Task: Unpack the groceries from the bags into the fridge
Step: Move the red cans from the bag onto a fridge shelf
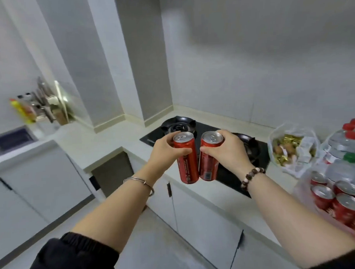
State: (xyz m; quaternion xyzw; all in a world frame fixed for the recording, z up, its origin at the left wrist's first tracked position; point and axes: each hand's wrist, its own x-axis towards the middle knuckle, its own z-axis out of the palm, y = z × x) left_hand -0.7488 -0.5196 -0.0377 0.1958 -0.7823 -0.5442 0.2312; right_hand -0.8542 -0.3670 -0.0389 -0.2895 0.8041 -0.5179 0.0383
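Head view: the left hand (163,153) is curled round 1 tall, slim red aluminium can (186,166) near its top. The right hand (230,150) grips a 2nd matching red can (208,163) the same way. Both cans hang side by side over the black gas hob (152,138). They are probably full, so weighty, smooth and easily dented. A firm wrap round the middle suits them. No fridge shows.

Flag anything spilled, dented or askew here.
Nothing stands out. The left hand holds the left red can, the right hand the right red can; both look undented, tabs closed, only slightly tilted. Bagged cans, water bottles and snack bag sit on the counter at right, no spill visible.
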